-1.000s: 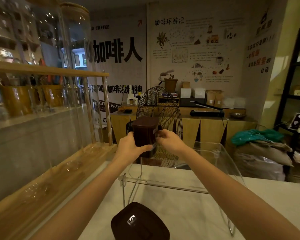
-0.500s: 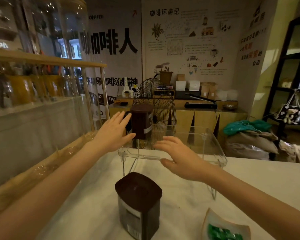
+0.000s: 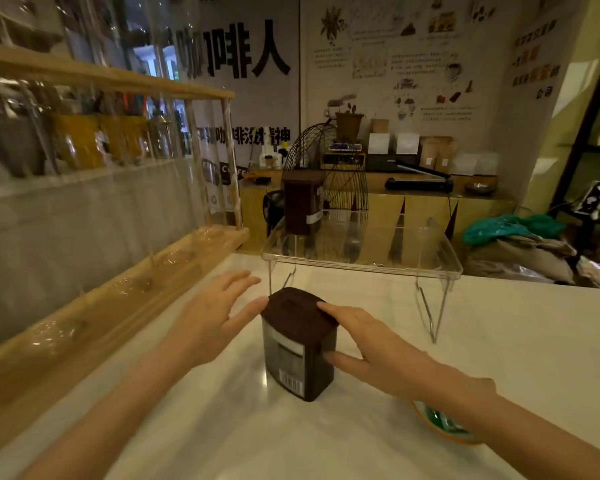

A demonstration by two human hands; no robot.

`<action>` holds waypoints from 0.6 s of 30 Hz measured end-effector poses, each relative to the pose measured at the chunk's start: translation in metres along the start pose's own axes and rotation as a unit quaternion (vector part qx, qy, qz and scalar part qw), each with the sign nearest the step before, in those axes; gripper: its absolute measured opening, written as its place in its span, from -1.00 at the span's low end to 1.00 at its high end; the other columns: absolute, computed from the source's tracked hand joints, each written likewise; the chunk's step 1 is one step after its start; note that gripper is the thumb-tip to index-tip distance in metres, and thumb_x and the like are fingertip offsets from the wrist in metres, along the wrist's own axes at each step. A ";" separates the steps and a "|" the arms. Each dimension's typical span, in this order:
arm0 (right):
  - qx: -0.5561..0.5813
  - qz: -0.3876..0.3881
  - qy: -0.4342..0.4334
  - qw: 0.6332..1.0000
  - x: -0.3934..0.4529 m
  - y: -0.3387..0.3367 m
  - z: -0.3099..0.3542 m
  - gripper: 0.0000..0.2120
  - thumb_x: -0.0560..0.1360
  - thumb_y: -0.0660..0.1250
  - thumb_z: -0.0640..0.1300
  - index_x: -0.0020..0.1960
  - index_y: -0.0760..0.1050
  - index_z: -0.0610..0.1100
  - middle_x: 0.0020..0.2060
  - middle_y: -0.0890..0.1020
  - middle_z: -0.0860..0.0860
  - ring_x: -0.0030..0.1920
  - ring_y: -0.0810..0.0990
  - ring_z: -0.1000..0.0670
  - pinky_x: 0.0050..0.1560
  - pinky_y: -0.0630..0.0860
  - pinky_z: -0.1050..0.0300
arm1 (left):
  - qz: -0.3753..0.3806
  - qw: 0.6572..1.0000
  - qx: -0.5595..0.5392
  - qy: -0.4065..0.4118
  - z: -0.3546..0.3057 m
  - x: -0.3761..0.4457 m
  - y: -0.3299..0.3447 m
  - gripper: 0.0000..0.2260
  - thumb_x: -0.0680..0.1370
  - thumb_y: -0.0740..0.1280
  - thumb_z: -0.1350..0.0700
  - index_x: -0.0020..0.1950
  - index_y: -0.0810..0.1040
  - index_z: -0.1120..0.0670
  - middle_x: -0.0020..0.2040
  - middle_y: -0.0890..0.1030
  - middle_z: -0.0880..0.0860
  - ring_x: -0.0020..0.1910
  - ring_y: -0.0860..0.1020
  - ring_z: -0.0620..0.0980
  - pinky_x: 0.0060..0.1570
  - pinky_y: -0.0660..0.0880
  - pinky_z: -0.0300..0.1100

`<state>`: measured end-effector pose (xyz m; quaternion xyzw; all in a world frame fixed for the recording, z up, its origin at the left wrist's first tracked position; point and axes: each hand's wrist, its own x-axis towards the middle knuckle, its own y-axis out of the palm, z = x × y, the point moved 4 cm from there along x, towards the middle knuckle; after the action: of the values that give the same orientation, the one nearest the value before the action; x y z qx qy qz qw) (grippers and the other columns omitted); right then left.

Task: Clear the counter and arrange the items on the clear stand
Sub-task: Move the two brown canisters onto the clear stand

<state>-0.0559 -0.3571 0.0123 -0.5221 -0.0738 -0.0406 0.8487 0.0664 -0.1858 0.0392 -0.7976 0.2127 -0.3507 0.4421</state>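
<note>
One pale desk [image 3: 499, 358] fills the lower part of the view, with a long wooden rack [image 3: 94, 327] running along its left edge. Toward the far edge of the desk stands one clear stand [image 3: 426, 268] on thin wire legs. There are two brown tins. The first tin [image 3: 302, 206] sits upright on the stand's far left corner. The second tin [image 3: 297, 344] stands upright on the desk, in front of the stand, its barcode label facing the camera. Two hands flank this nearer tin, both spread with fingers apart. The left hand [image 3: 212, 317] is at the tin's left side, its thumb tip touching the lid's edge. The right hand [image 3: 371, 344] is at the right side, with fingertips resting on the lid and the thumb against the tin's wall; neither hand has closed around it. One shallow dish [image 3: 433, 422] with green contents lies on the desk, partly hidden under the right forearm.
</note>
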 end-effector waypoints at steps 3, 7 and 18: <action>0.023 -0.013 0.009 1.000 0.000 0.004 -0.001 -0.37 0.49 0.27 0.01 0.45 0.03 0.08 0.43 0.28 0.11 0.36 0.29 0.12 0.21 0.22 0.37 | 0.021 0.995 -0.082 -0.054 0.000 -0.022 0.013 -0.12 0.22 0.04 -0.53 0.38 0.29 -0.02 0.32 0.46 -0.01 0.19 0.47 -0.08 0.16 0.47 -0.12; 0.054 -0.032 0.016 0.998 -0.001 0.005 0.001 -0.39 0.48 0.30 -0.04 0.44 0.09 0.05 0.38 0.37 0.06 0.15 0.37 0.19 0.11 0.30 0.37 | 0.013 0.970 -0.220 -0.107 -0.014 -0.040 0.033 -0.21 0.27 0.36 -0.23 0.43 0.19 -0.03 0.30 0.49 0.03 0.15 0.49 -0.10 0.17 0.44 -0.21; 0.054 -0.090 0.002 0.995 -0.006 0.003 -0.002 -0.44 0.44 0.34 -0.06 0.39 0.25 0.01 0.31 0.49 0.04 0.22 0.50 0.02 0.12 0.35 0.37 | -0.063 0.949 -0.297 -0.089 -0.042 -0.045 0.062 -0.24 0.26 0.52 0.00 0.37 0.21 -0.15 0.11 0.43 -0.30 0.05 0.39 -0.44 -0.03 0.34 -0.54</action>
<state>-0.0612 -0.3576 0.0078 -0.4671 -0.1211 -0.1135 0.8685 0.0033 -0.2122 -0.0156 -0.9328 0.2158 -0.2263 0.1793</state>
